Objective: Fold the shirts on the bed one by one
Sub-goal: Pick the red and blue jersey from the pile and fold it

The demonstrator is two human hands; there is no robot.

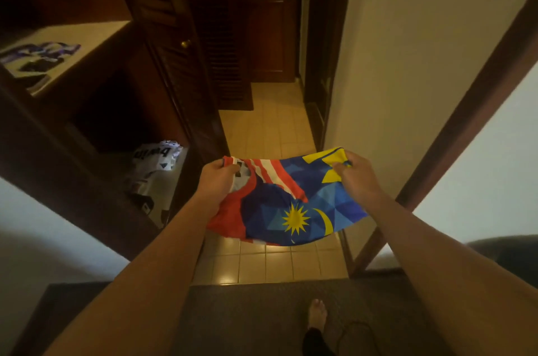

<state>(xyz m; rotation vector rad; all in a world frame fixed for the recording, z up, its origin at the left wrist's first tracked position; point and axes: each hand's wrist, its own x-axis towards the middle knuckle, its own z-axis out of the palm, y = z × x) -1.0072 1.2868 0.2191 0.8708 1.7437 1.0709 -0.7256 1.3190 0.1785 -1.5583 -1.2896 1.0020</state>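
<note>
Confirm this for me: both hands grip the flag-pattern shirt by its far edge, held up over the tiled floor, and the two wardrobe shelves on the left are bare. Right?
Not quite: the shelves are not bare. In the head view the upper shelf holds a purple-and-white garment, and the lower one holds a white printed shirt. The rest stands: left hand and right hand grip the flag-pattern shirt over the tiled floor.

A home's bedroom entry: a dark wooden wardrobe (87, 111) with folded shirts (154, 178) on its shelves (louvred doors (180, 35) beside), tiled floor (270, 128), carpet (262, 312).
</note>
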